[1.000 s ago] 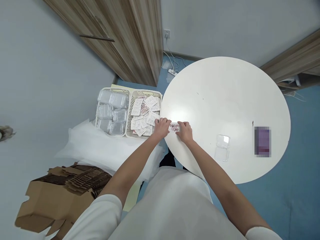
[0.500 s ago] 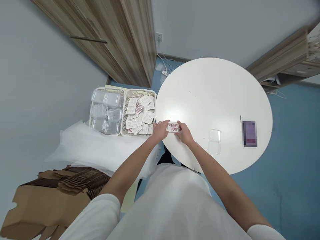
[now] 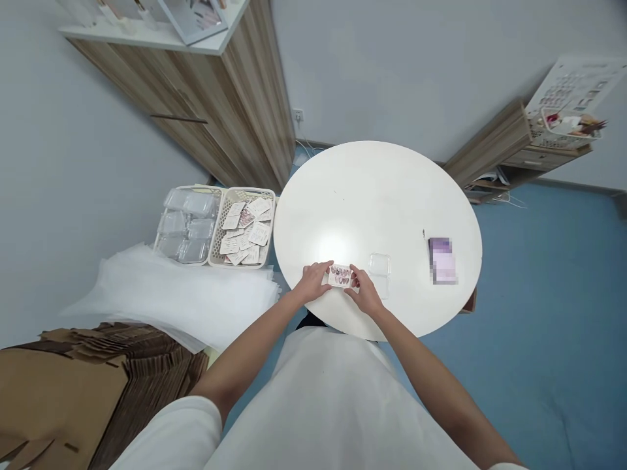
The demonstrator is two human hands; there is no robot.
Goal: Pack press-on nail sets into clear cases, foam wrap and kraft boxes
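Observation:
A small white card with pink press-on nails [image 3: 339, 275] is pinched between my two hands over the near edge of the round white table [image 3: 377, 209]. My left hand [image 3: 312, 281] grips the card's left end, my right hand [image 3: 362, 291] its right end. A clear open plastic case [image 3: 379, 272] lies on the table just right of my right hand.
A cream basket [image 3: 242, 228] full of nail cards and another holding clear cases [image 3: 186, 225] sit left of the table. White foam sheets [image 3: 171, 294] and flattened cardboard boxes [image 3: 83, 385] lie at lower left. A purple object [image 3: 443, 260] rests on the table's right. A wooden cabinet [image 3: 220, 98] stands behind.
Both hands carried the nail card from beside the card basket rightward along the table edge, close to the clear case. The camera view lifted and shifted.

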